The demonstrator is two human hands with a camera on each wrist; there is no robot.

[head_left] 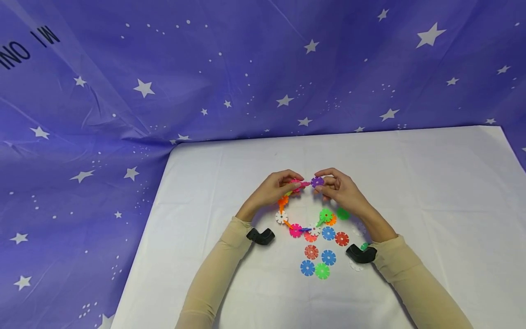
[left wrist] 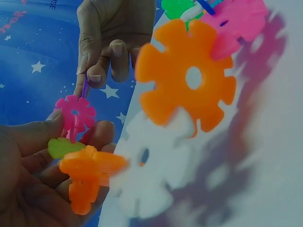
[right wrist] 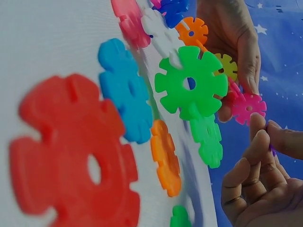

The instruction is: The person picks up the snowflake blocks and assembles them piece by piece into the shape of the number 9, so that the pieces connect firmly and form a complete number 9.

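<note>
My left hand (head_left: 281, 187) pinches the upper end of a chain of joined flower-shaped discs, at a pink disc (left wrist: 75, 113). From there the chain curves down through orange, a white disc (head_left: 281, 216), a pink disc (head_left: 295, 230), blue and white to a green disc (head_left: 326, 215). My right hand (head_left: 343, 189) pinches a purple disc (head_left: 317, 182) between thumb and fingers, its edge at or very near the pink end; whether they touch I cannot tell. In the right wrist view the purple disc is mostly hidden by the fingers of the right hand (right wrist: 265, 175).
Loose discs lie on the white table (head_left: 197, 196) below the chain: several blue (head_left: 328, 257), red (head_left: 342, 238) and green (head_left: 322, 271) ones. More, partly under the right wrist, include a white disc (head_left: 356, 266). A starry purple cloth (head_left: 246, 68) hangs behind.
</note>
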